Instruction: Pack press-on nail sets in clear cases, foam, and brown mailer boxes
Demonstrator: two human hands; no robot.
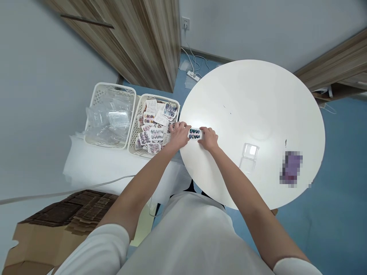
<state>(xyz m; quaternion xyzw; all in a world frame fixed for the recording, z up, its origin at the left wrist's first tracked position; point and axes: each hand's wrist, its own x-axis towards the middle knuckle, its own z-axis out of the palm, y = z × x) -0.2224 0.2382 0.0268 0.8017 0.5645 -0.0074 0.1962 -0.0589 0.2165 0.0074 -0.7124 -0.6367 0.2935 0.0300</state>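
Left hand and right hand pinch 1 nail card near the table's left edge. A clear case lies toward the near edge.

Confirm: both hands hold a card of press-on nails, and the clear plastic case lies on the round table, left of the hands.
Not left. The left hand and right hand hold the card of press-on nails; the head view shows the clear plastic case on the round table, to their right.
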